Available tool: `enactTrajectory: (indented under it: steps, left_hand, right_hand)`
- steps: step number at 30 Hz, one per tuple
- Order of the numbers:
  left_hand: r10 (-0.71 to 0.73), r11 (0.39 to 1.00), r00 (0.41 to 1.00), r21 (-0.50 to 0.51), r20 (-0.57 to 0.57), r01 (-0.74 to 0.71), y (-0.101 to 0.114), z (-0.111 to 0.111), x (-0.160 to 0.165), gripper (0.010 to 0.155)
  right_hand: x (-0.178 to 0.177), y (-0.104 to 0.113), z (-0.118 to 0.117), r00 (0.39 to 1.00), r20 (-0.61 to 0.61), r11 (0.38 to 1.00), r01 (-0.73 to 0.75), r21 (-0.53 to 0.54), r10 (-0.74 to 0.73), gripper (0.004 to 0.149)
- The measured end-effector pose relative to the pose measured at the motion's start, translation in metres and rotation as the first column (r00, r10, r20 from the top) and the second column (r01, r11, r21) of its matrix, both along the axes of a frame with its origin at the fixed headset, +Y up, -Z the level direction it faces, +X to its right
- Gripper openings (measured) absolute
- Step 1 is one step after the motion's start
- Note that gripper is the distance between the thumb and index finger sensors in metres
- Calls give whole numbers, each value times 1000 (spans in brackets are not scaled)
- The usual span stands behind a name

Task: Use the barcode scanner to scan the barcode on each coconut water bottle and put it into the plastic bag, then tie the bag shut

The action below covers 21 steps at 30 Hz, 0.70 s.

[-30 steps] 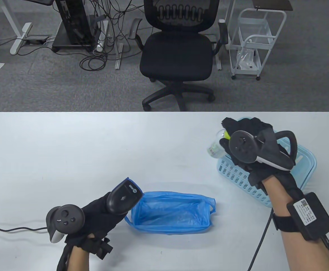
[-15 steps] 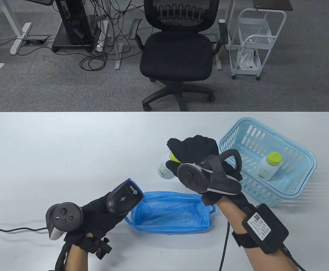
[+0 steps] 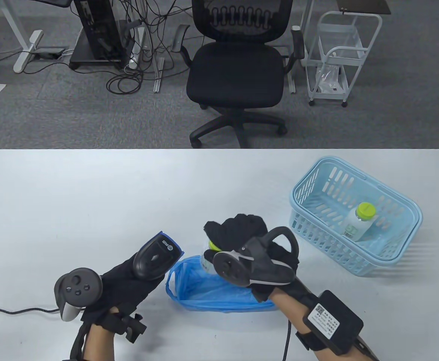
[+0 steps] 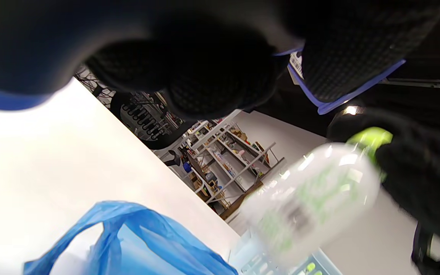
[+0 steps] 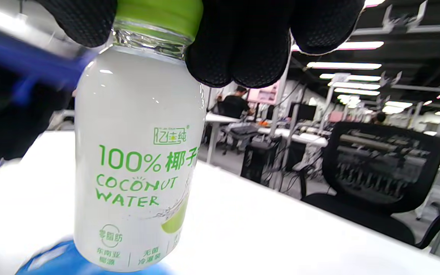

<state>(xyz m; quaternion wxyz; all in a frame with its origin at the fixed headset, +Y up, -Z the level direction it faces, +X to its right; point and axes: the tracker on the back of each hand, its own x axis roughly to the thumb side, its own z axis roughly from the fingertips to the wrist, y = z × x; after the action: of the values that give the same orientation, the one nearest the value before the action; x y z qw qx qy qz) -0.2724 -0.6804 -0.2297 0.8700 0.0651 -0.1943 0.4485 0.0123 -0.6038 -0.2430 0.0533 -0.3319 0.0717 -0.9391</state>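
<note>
Landmark: blue plastic bag (image 3: 219, 289), lying open on the bench (image 3: 91, 203).
Right grip (image 3: 242, 240): fingers clamped on the green cap of a coconut water bottle (image 5: 138, 160), held above the bag's left part.
Left grip (image 3: 121, 285): wrapped around the barcode scanner (image 3: 155, 257), just left of the bag.
Second bottle (image 3: 359, 222): upright in the light-blue basket (image 3: 317, 229), right of the bag.

- Even overhead light fell on the pale grey table (image 3: 91, 195); the slatted light-blue plastic basket (image 3: 392, 259) cast striped shadows.
- Left wrist view was overexposed, its green-capped clear bottle (image 4: 311, 198) motion-blurred (label unreadable).
- Ceiling tubes glared in the right wrist view.
</note>
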Motion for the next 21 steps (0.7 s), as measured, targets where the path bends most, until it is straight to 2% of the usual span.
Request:
enactTrajectory:
  steps: [5,8,11,14,16,18,21]
  left_hand:
    - [27,1000,999,-4,-18,-27,-1,0,-5,45]
    - [21,1000,1000,-8,-15,-21,-2,-1,-5,46]
    - [18,1000,1000,-12,-11,-18,-2,-2,-4,45]
    - [37,999,999,-5,-11,-37,1,-1,-6,46]
    - [74,997,997,5,-8,-74,3,1,-8,46]
    - [96,995,995,16,-6,-96,6,2,-9,46]
    - [113,993,994,23,-6,-113,7,3,-10,46]
  right_hand:
    - [-25,-50,-1,996,-27,996,-85,-27,84,66]
    - [-32,-65,-7,994,-4,994,-112,-2,112,65]
    - [-31,-70,-15,993,45,994,-104,-36,105,66]
    - [-20,-57,-22,996,56,991,-65,-120,73,71]
    - [-5,-38,-24,995,94,995,-13,-96,23,76]
    - [23,-10,-30,982,187,997,22,-68,-9,74]
    - [68,19,-44,940,338,998,-24,-65,45,70]
